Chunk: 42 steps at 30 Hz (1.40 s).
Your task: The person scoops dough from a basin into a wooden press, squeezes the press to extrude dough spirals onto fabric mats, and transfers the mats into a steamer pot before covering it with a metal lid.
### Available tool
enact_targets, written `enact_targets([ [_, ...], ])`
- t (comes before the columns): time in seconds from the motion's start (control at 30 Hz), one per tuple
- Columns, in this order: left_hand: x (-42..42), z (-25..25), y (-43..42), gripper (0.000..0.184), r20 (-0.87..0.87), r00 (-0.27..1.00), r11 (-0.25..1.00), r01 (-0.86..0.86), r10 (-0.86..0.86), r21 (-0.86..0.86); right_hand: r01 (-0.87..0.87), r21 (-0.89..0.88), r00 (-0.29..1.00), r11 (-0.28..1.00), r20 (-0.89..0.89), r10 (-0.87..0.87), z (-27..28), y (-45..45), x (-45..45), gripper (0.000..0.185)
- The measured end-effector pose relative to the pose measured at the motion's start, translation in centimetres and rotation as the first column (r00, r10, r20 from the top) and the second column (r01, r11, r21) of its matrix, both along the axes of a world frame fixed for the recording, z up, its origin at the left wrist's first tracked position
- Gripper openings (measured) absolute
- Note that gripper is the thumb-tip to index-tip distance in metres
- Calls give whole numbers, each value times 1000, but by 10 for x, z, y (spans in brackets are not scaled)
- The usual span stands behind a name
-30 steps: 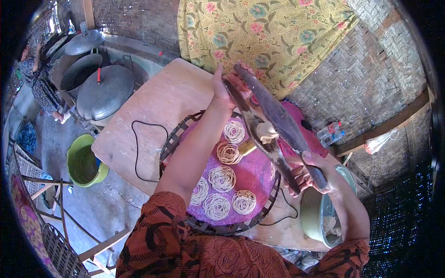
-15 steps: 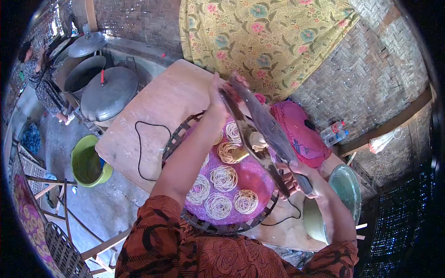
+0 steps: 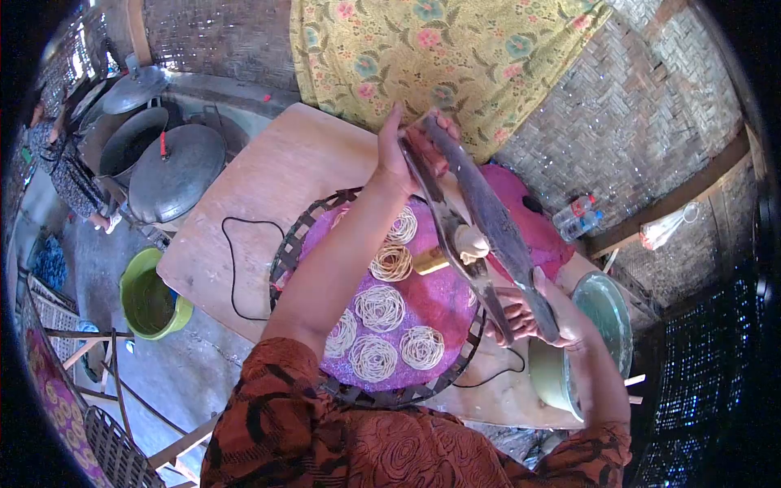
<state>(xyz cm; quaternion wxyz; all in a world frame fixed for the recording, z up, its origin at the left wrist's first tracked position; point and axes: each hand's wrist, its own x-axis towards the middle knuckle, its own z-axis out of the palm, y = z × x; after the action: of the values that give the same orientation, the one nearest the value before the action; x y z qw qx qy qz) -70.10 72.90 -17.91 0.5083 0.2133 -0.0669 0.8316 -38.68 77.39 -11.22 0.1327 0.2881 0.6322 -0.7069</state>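
My left hand is closed around the upper end of a long dark wooden noodle press, and my right hand grips its lower end. The press has two long halves, held tilted and slightly apart. A pale lump of dough shows between them at the middle, and a yellowish block-like part juts out on the left. Beneath the press lies a round woven tray lined with purple sheeting. Several coiled noodle nests rest on it.
The wooden table carries a black cord, a pink cloth bundle, plastic bottles and a green basin at the right. A lime-green tub and lidded pan stand left, near another person.
Both hands have shifted the press slightly right relative to the tray, uncovering more of the yellowish part. The view has shifted a little too. Both hands keep their grip.
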Motion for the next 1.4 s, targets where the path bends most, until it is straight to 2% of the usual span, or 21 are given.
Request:
enact_targets([
  [0.03, 9, -14, 4, 56, 20, 1000, 1000, -10, 10, -7, -10, -18, 996, 1000, 85, 11, 3, 0, 7, 90],
  [0.07, 19, -27, 6, 58, 140, 989, 999, 40, -38, -9, -16, -43, 991, 999, 131, 22, -3, 4, 15, 90],
  [0.1, 27, -44, 10, 58, 142, 989, 999, 47, -46, -8, -9, -42, 991, 999, 133, 14, -6, 4, 22, 90],
  [0.17, 39, -65, 13, 58, 348, 919, 979, 204, -184, -22, 26, -126, 976, 992, 217, 2, -10, 1, 32, 87],
  [0.2, 45, -68, 15, 57, 368, 927, 978, 138, -72, -156, 76, -62, 968, 995, 242, -59, -8, -3, 33, 82],
  [0.23, 46, -70, 15, 57, 370, 926, 977, 144, -76, -158, 81, -64, 968, 995, 244, -64, -10, -4, 32, 82],
  [0.3, 43, -65, 18, 57, 231, 973, 997, -11, 29, -80, 75, 138, 978, 988, 186, -100, -10, -5, 27, 76],
  [0.37, 32, -52, 13, 57, 197, 980, 998, -19, 29, -52, 104, 163, 984, 981, 125, -125, -8, -12, 23, 69],
  [0.43, 29, -39, 3, 56, 159, 987, 999, -25, 30, -31, 35, 193, 991, 981, 118, -59, -6, -17, 25, 79],
  [0.5, 31, -28, -7, 56, 154, 987, 992, 34, -53, 121, 18, 192, 992, 981, 117, -42, 6, -24, 29, 79],
  [0.63, 57, -22, -14, 54, 196, 978, 997, -69, 73, -29, 4, 219, 983, 976, 177, -44, 24, -27, 43, 76],
  [0.7, 63, -27, -1, 54, 226, 973, 998, -58, 55, 8, 156, 257, 965, 954, 168, -203, 32, -30, 47, 57],
  [0.73, 63, -29, 4, 54, 250, 968, 998, -46, 33, 46, 123, 277, 975, 953, 144, -168, 33, -28, 47, 54],
  [0.77, 61, -29, 6, 54, 251, 968, 998, -46, 33, 49, 123, 279, 975, 952, 145, -168, 30, -26, 46, 54],
  [0.83, 52, -25, 8, 55, 201, 979, 999, -22, 13, 40, 112, 293, 993, 949, 0, -117, 16, -20, 42, 52],
  [0.9, 44, -23, 2, 55, 182, 983, 999, -7, -1, 42, 136, 297, 990, 945, -15, -137, 5, -19, 38, 53],
  [1.0, 41, -18, -17, 54, 108, 992, 997, -61, 65, -42, 107, 230, 994, 967, -32, -102, -6, -25, 36, 56],
  [1.1, 58, -17, -27, 47, 144, 978, 984, -130, 148, -125, 109, 219, 993, 970, 13, -114, 1, -33, 41, 57],
  [1.13, 65, -17, -29, 49, 212, 968, 975, -89, 133, -206, 129, 184, 991, 974, 11, -134, 6, -37, 42, 59],
  [1.27, 69, -50, -1, 50, 225, 971, 988, -41, 75, -150, 117, 258, 984, 959, 101, -147, -11, -20, 50, 59],
  [1.4, 55, -60, 9, 47, 190, 980, 985, -31, 63, -172, 136, 275, 990, 952, -10, -139, -58, -6, 46, 56],
])
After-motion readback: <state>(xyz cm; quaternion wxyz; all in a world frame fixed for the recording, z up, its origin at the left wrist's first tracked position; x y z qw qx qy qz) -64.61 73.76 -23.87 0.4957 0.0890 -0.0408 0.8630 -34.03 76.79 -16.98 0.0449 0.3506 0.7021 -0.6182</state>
